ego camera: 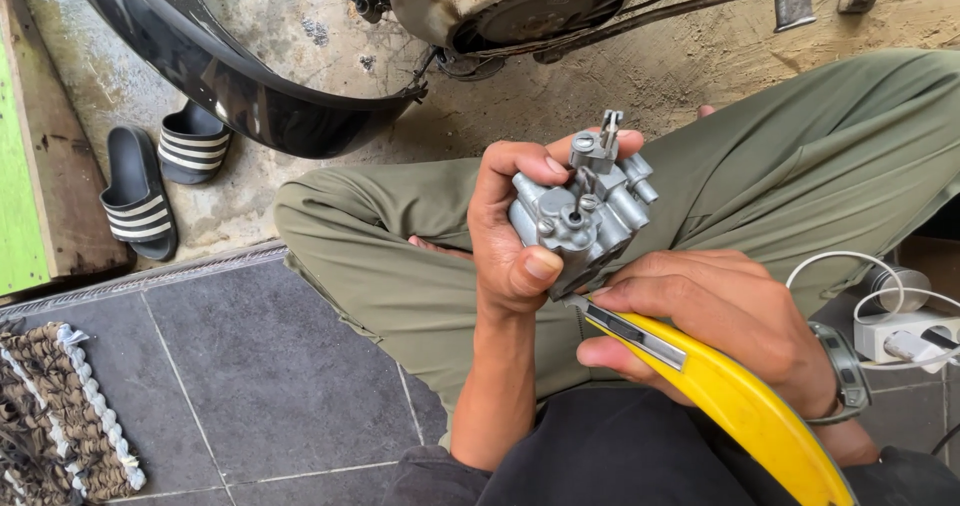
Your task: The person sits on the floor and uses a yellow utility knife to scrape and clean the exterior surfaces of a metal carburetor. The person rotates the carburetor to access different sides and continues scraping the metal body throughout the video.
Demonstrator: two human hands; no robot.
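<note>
Closest to you, your right hand is wrapped around the handle of a yellow utility knife, a smooth, curved plastic body with a grey metal blade slide running along its top. Your fingers are curled shut over the handle, and the thin blade tip points up and left, meeting the underside of the part held just above it.

That part is a small carburetor, a blocky casting of dull silver-grey metal with rounded bosses, short tubes, screw heads and a slotted post sticking up at the top. Your left hand holds it in front of your lap. The thumb presses against its lower front face and the other fingers are closed around its back and top, so it is firmly clamped.

Under both hands lie your legs in olive green trousers of soft, creased cloth. A dark wristband circles your right wrist.

To your right, a white power adapter with looping white cables sits on the floor. To your left, the floor is dark grey square tile, with a coarse braided mat at its edge.

Farther away, on rough, stained concrete, sit two black rubber slide sandals with white stripes. Beyond them curves a glossy black fender, and next to it a scooter's metal engine housing.
</note>
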